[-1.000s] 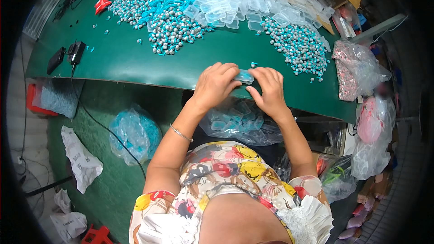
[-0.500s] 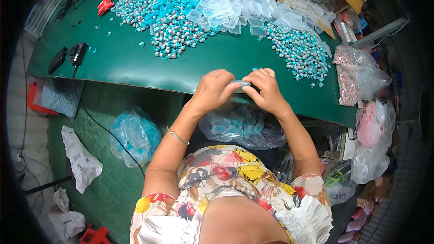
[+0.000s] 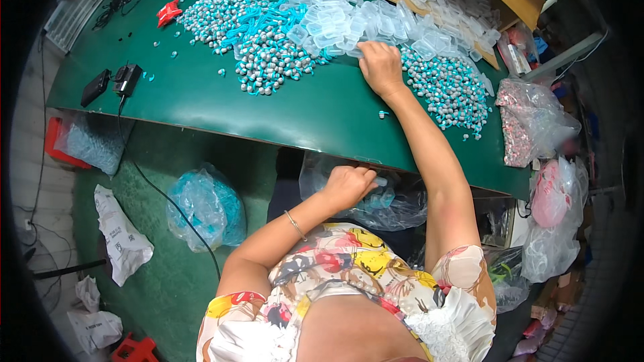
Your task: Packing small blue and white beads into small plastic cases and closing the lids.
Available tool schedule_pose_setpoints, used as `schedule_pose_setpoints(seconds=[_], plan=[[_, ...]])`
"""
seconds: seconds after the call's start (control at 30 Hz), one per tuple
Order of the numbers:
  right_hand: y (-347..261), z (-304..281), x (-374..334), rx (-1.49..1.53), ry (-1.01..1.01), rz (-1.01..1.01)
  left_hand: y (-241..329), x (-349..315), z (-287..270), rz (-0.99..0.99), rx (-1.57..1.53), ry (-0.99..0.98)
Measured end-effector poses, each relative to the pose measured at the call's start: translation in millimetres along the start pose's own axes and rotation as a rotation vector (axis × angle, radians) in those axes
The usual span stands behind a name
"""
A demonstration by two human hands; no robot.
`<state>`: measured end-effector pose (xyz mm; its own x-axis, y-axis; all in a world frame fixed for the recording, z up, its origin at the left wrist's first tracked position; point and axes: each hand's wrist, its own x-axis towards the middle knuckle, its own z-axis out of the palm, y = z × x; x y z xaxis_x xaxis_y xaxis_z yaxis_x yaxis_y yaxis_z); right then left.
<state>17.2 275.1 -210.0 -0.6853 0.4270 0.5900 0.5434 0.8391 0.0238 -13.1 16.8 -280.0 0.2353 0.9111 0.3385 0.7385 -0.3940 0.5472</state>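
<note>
My right hand (image 3: 381,68) reaches over the table to the near edge of a pile of small clear plastic boxes (image 3: 335,23). Its bent fingers touch the boxes, with thumb and forefinger apart. Low at the table's front edge, my left hand (image 3: 350,186) is closed over a clear bag (image 3: 396,214) of similar boxes. A pale edge shows by its fingertips; whether the hand grips it is hard to make out. Small grey-and-teal pieces form a heap (image 3: 275,60) left of the boxes and another heap (image 3: 446,90) to their right. One single piece (image 3: 383,114) lies near my right forearm.
A red packet (image 3: 168,13) and two black devices (image 3: 126,79) lie on the table's left side. Bags of pink pieces (image 3: 515,124) hang at the right edge. On the floor stands a bag of teal parts (image 3: 204,208), with a cable (image 3: 157,191) running past it.
My hands have parted from the small clear box they held together. The right has moved forward to the box pile, the left down and back to the bag below the table edge.
</note>
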Motion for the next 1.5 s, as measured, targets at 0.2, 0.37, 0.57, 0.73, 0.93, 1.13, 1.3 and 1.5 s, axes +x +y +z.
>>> schedule_pose_setpoints(seconds=[0.2, 0.37, 0.57, 0.73, 0.93, 1.13, 1.3, 1.5], plan=[[12, -27, -9, 0.071, 0.192, 0.031, 16, 15, -35, 0.076, -0.147, 0.2], [5, -55, -35, 0.379, 0.129, 0.483, 14, 43, -75, -0.142, -0.262, 0.181], [6, -84, -91, 0.352, 0.024, 0.702, -7, 94, -70, -0.27, -0.023, 0.336], [-16, -104, -108, 0.216, -0.152, 0.825, -11, 105, -50, -0.173, 0.122, 0.358], [-32, -116, -110, 0.144, -0.325, 0.68, -21, 94, -60, -0.249, -0.059, 0.397], [1, -96, -66, 0.149, -0.092, 0.458, -25, 84, -65, -0.258, -0.172, 0.434], [32, -38, -38, 0.073, -0.013, 0.342, -26, 85, -62, -0.253, -0.196, 0.45], [30, -51, -56, 0.322, -0.042, 0.443, -25, 87, -64, -0.25, -0.293, 0.423]])
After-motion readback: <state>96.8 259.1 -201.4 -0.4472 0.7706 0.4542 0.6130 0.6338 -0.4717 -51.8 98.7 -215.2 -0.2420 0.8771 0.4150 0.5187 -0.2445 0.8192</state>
